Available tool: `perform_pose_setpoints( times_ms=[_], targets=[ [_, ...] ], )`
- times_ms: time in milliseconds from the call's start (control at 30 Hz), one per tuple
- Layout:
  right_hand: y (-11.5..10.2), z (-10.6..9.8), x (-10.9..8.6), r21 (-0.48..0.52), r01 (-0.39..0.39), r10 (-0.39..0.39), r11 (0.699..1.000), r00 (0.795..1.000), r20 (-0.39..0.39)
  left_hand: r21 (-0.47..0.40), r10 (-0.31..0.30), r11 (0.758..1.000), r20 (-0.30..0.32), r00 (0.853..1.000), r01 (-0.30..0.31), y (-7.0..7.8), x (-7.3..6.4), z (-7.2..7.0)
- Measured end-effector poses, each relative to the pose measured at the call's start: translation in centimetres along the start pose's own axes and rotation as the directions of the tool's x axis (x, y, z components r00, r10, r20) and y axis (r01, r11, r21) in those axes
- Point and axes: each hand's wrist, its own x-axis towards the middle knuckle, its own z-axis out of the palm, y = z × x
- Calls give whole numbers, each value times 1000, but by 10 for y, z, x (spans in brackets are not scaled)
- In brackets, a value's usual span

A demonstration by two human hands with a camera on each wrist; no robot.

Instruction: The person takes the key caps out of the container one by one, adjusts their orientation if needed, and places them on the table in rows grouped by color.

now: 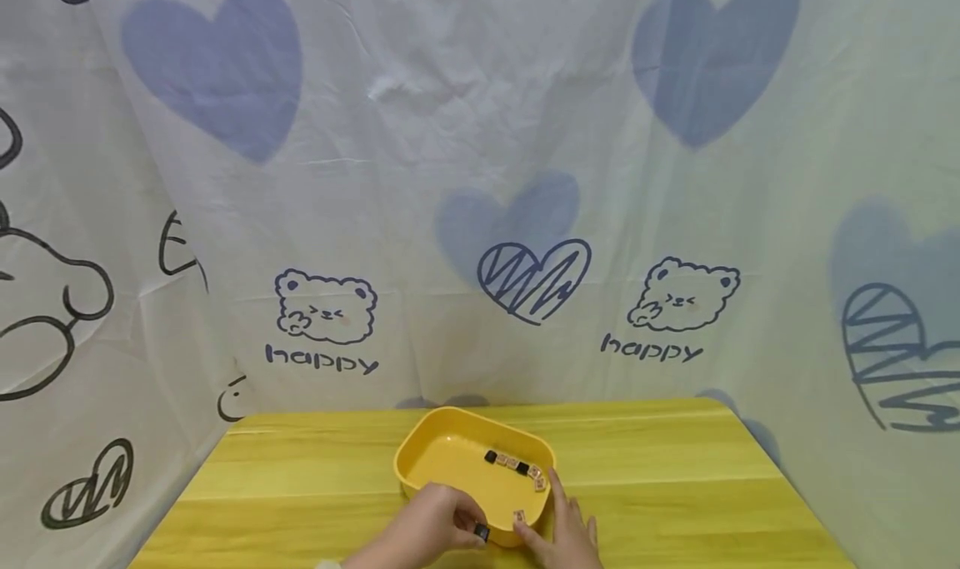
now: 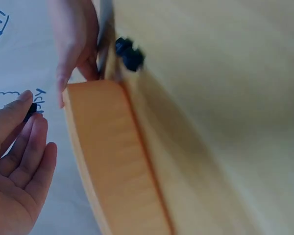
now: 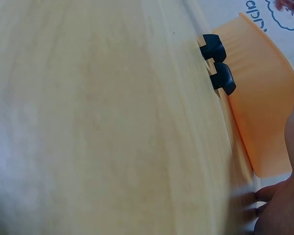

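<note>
A shallow yellow tray lies on the table, with a row of small beige marked tiles and black pieces along its far right side. Over the tray's near edge, my left hand pinches a small black piece between thumb and fingertips. My right hand rests around the tray's right corner, fingers spread along the outer wall and thumb at the near rim. Right by that thumb tip is another beige tile.
Two dark rounded knob-like objects sit beside the tray wall in the right wrist view. The yellow wood-grain table runs out to both sides. Behind it hangs a white cloth printed with hearts and bears.
</note>
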Motion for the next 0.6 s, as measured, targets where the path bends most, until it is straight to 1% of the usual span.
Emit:
perform_pose_setpoints(
  times_ms=[100, 133, 233, 300, 433, 500, 600],
  targets=[
    [-2, -4, -1, 4, -3, 3, 1000, 1000, 11, -67, -67, 995, 37, 997, 70, -6, -8, 8],
    [-3, -5, -2, 6, -1, 1, 1000, 1000, 13, -75, -95, 992, 47, 994, 98, -8, -10, 11],
    [-6, -8, -3, 9, 15, -15, 1000, 1000, 15, -74, -157, 984, 64, 986, 161, -15, -14, 20],
    [-7, -9, -4, 13, 18, -18, 1000, 1000, 20, -69, -184, 980, 70, 980, 189, -19, -15, 26],
    [-7, -9, -6, 10, 17, -17, 1000, 999, 28, -88, -213, 972, 78, 974, 220, -27, -16, 35],
    [-7, -8, -7, 8, 16, -16, 1000, 1000, 27, -93, -218, 970, 86, 972, 225, -31, -17, 39],
    [-5, -6, -9, 6, 16, -16, 1000, 999, 28, -77, -215, 972, 97, 972, 222, -37, -19, 43]
  ],
)
